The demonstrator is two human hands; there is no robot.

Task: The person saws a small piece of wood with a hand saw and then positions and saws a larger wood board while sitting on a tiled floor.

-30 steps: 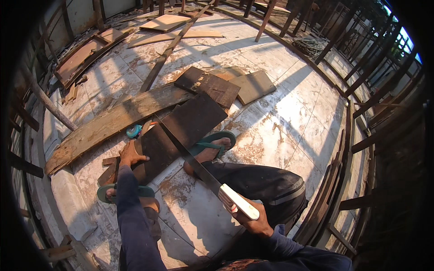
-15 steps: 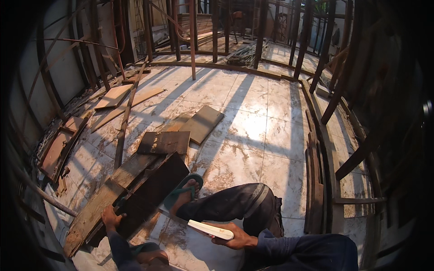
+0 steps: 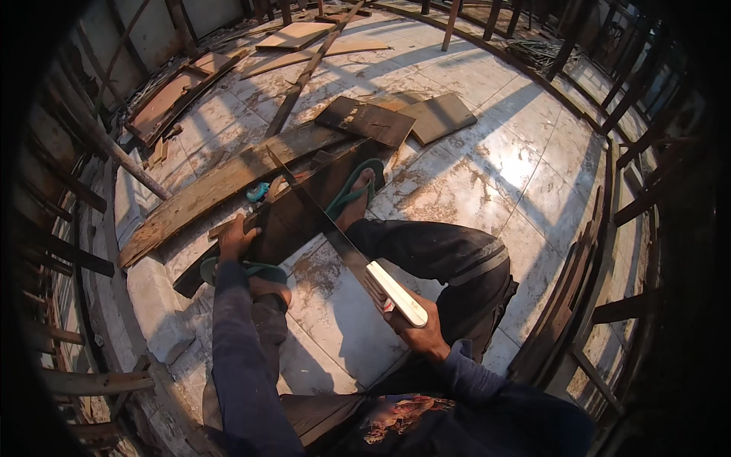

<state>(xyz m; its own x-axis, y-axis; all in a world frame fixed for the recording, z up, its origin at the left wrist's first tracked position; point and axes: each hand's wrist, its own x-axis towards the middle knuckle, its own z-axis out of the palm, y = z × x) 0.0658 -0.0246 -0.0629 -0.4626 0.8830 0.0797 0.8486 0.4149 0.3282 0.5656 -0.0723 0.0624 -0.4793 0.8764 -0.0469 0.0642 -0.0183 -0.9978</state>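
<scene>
Plank [image 3: 194, 204], pale and weathered, lies at left of the frame. Left hand [image 3: 237, 238], left of centre, rests on the dark board [image 3: 283, 227]; grip beneath cannot be confirmed. Blue tape measure [image 3: 257, 192] sits near it. Saw [image 3: 344, 247] crosses over the board at centre; tooth contact unclear. Right hand [image 3: 420, 327], well apart at lower centre, is wrapped round the white handle [image 3: 397, 294]. Step in hand appears to be lining up or making a cut; next stroke calls for a steady board.

Tiled floor [image 3: 487, 183] (patchily stained), pale panel [image 3: 295, 36], grey bundle [image 3: 533, 52]
</scene>
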